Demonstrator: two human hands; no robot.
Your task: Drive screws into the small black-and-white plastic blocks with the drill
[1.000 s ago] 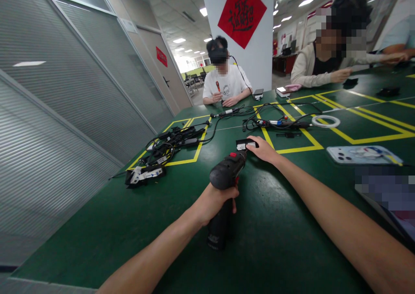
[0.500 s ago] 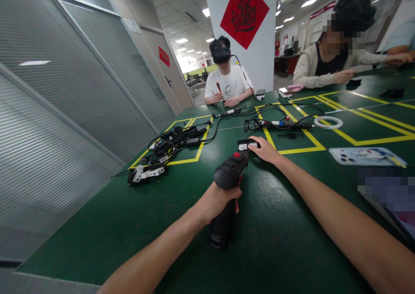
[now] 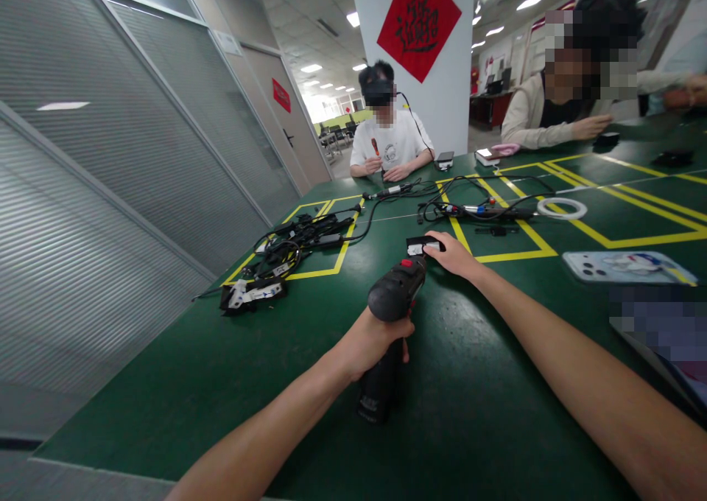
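Observation:
My left hand [image 3: 378, 340] is wrapped round the grip of a black cordless drill [image 3: 393, 295] with a red switch on top. The drill points away from me, its nose at a small black and white block [image 3: 418, 247] on the green table. Whether the tip touches the block is hidden by the drill body. My right hand [image 3: 450, 254] holds the right end of that block with its fingers, pressing it near the table surface.
Tangled black cables [image 3: 309, 239] and a black and white part [image 3: 251, 295] lie to the left. Beyond my hands are a pen-like tool with a cord [image 3: 486, 212] and a white ring [image 3: 562, 208]. A phone [image 3: 627, 267] lies right. Two co-workers sit across the table.
My hands, the drill and the block keep the same places relative to the table; the view has shifted very slightly. The co-worker at right has moved a little.

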